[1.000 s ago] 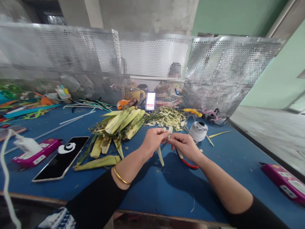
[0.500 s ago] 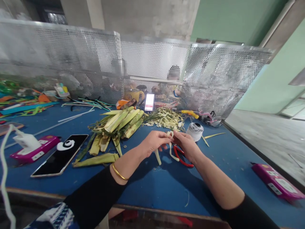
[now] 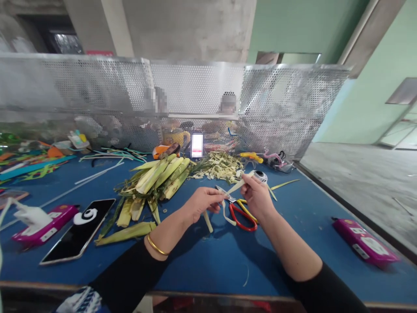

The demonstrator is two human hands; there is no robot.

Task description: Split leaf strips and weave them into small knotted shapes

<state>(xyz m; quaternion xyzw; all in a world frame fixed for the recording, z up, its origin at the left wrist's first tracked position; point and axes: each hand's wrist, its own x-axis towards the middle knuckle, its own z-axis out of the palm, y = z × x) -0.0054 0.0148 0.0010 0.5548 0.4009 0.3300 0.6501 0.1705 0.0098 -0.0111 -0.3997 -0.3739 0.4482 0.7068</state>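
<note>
pinched closed, the left hand (image 3: 208, 203) and right hand (image 3: 256, 193) hold a pale husk strip (image 3: 235, 187) by scissors (image 3: 231, 199); corn husks (image 3: 163, 174) lie left on the desk (image 3: 202, 265).

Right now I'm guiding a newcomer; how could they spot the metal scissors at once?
On the blue table, look between the bare left hand and the bare right hand. There the metal scissors lie, blades pointing away. Red and yellow handles set them apart from the pale, narrow strips beside them.
</note>
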